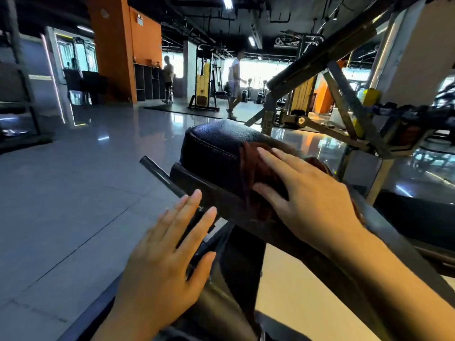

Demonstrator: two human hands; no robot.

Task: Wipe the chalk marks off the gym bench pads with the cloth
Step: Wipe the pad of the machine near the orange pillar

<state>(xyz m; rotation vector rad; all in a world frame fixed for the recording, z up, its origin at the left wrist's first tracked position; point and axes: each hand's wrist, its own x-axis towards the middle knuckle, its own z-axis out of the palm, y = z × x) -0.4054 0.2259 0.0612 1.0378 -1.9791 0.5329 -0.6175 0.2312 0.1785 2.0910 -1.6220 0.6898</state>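
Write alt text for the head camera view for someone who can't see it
A right hand presses a dark red cloth flat against the side of a black gym bench pad. The left hand hovers open beside the frame, with a glossy gym floor behind.

Both hands flat, fingers extended

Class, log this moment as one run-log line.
right hand: presses cloth on pad | left hand: open, beside frame

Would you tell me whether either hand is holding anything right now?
Neither grips anything: the right hand presses the cloth flat against the pad; the left hand is open.
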